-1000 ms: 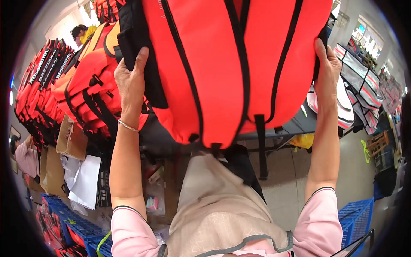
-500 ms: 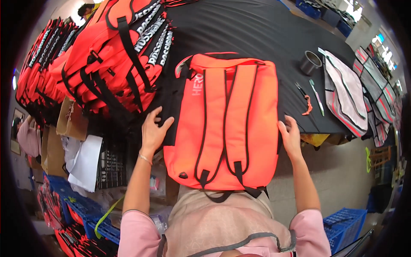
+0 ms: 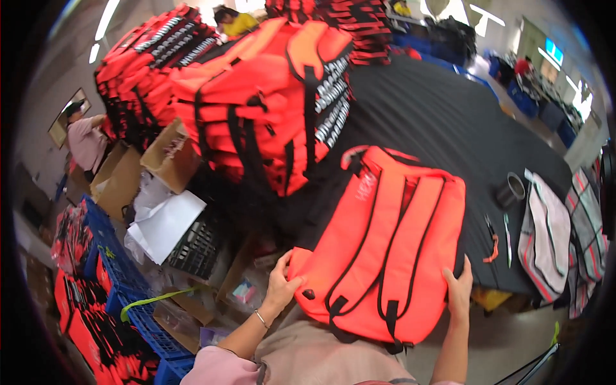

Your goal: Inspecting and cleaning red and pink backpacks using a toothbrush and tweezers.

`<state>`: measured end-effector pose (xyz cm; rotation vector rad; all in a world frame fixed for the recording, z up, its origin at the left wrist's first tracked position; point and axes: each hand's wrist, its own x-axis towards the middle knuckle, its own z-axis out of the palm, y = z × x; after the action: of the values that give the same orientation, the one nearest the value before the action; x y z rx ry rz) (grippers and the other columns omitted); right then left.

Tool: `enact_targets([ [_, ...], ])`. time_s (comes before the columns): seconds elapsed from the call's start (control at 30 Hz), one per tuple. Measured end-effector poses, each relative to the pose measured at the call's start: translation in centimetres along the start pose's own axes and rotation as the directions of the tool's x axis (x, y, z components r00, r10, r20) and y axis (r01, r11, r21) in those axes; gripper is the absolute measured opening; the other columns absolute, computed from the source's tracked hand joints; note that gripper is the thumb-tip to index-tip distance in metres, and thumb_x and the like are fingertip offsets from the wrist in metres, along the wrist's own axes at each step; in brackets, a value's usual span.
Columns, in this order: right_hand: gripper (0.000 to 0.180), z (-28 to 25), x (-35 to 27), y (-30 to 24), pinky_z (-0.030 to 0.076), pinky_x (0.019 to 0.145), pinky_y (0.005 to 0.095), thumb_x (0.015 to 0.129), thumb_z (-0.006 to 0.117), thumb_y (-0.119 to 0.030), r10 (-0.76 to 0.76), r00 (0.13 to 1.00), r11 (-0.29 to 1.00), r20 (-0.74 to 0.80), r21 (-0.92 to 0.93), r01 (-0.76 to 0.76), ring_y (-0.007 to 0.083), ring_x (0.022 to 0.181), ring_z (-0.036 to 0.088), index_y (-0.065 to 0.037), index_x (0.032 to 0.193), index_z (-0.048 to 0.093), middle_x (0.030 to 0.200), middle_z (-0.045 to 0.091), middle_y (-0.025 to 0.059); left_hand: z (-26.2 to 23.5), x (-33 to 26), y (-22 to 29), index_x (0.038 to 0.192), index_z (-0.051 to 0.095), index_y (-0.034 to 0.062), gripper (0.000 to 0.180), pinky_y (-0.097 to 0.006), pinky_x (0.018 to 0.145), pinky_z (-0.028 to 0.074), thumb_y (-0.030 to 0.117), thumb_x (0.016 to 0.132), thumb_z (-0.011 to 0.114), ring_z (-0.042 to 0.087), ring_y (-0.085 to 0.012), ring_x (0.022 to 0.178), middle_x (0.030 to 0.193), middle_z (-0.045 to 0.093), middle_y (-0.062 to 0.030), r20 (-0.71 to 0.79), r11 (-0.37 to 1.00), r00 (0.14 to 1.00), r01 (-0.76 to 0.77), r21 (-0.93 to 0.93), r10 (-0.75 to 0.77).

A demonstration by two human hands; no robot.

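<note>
A bright orange-red backpack (image 3: 431, 269) with black-edged shoulder straps lies strap side up at the near edge of a black-covered table, its bottom toward my body. My left hand (image 3: 282, 283) grips its lower left corner, thumb on top and fingers partly hidden beneath. At the lower right side my right hand (image 3: 458, 286) holds the edge, its thumb against the fabric. A tall stack of similar backpacks (image 3: 224, 90) stands on the left of the table.
Right of the backpack are a dark metal cup (image 3: 509, 190), small snips with orange handles (image 3: 491, 247) and a thin pen-like tool (image 3: 507, 240). Grey fabric panels (image 3: 545, 234) hang over the right edge. Cardboard boxes (image 3: 168, 155), white paper (image 3: 165, 224) and blue crates (image 3: 128, 308) crowd the left.
My view has swung left. Both hands have gone from beside the backpack to gripping its lower sides, and the backpack now lies tilted in view, its bottom toward me.
</note>
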<state>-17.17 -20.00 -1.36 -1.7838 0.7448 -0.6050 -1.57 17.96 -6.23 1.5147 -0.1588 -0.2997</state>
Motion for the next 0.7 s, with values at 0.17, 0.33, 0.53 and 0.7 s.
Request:
enact_targets([
  [0.17,0.066,-3.4,1.4,-4.3,0.045,0.098,0.0312,0.079,0.062,0.002,-0.031,0.999,0.987,-0.041,0.159,0.037,0.0215,0.112,0.056,0.013,0.139,0.038,0.128,0.055,0.0159,0.3,3.4,9.4,0.138,0.043,-0.0076,0.059,-0.026,0.086,0.052,-0.005,0.081,0.061,0.065,-0.0137,0.096,0.111,0.067,-0.0108,0.158,0.997,0.987,-0.023,-0.067,0.034],
  [0.33,0.069,-9.7,6.9,-9.9,0.046,0.098,0.0324,0.080,0.063,-0.006,-0.266,0.953,0.964,-0.147,-0.018,0.266,0.0218,0.108,0.059,0.013,0.141,0.037,0.128,0.057,0.0173,3.6,8.5,20.9,0.126,0.060,-0.0031,0.042,-0.021,0.072,0.047,0.006,0.085,0.058,0.058,-0.0058,0.080,0.094,0.064,-0.0015,0.376,0.986,0.911,-0.160,-0.051,0.168],
  [0.53,0.045,-16.3,11.1,-21.1,0.049,0.088,0.0274,0.089,0.062,-0.016,-0.517,0.824,0.848,-0.231,-0.011,0.530,0.0157,0.094,0.062,0.008,0.126,0.055,0.109,0.064,0.0106,5.0,12.6,33.1,0.121,0.065,0.0004,0.038,-0.021,0.060,0.047,0.017,0.087,0.059,0.058,-0.0067,0.070,0.081,0.061,0.0010,0.386,0.914,0.833,-0.398,-0.080,0.397],
  [0.7,0.035,-6.0,13.5,-34.4,0.051,0.078,0.0269,0.091,0.064,-0.021,-0.564,0.780,0.719,-0.270,0.304,0.625,0.0137,0.085,0.063,0.003,0.116,0.060,0.102,0.065,0.0088,0.0,16.4,40.6,0.090,0.065,0.0065,0.016,-0.026,0.059,0.052,0.023,0.087,0.063,0.061,-0.0115,0.067,0.080,0.062,-0.0003,0.123,0.678,0.668,-0.706,-0.206,0.734],
])
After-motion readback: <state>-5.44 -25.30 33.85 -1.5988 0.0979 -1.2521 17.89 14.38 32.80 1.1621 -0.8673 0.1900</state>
